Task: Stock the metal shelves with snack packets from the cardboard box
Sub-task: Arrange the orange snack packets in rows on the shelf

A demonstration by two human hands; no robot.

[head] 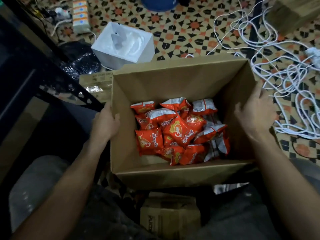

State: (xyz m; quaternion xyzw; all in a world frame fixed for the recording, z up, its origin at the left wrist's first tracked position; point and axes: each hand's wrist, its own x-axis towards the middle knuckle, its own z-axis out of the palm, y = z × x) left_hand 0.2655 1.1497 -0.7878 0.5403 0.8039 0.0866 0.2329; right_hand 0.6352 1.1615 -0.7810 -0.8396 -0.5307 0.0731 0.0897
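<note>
Nearest the lens, between the person's knees, sits a small printed carton point(170, 217), with both bare forearms reaching forward over it. Just beyond stands the open cardboard box point(173, 80), flaps folded out. A heap of orange snack packets point(180, 132) covers its bottom, thickest toward the right wall, some turned silver side up.

The left hand point(105, 122) grips the rim of the box's left wall, thumb hooked inside and fingers curled down the outside. The right hand point(254, 115) is spread wide with straight fingers by the right wall and holds nothing. It is motion-blurred, so whether it touches the cardboard cannot be told.

The black metal shelf frame point(72, 94) runs along the left edge of the floor, just beside the box's left wall and the left hand. A white foam packing block point(123, 44) and a crumpled black plastic bag point(81, 59) lie off the box's far left corner. White cables point(285, 80) tangle over the patterned floor point(181, 23) on the right, close to the right hand. Another brown box point(292, 14) sits at the far right corner.
</note>
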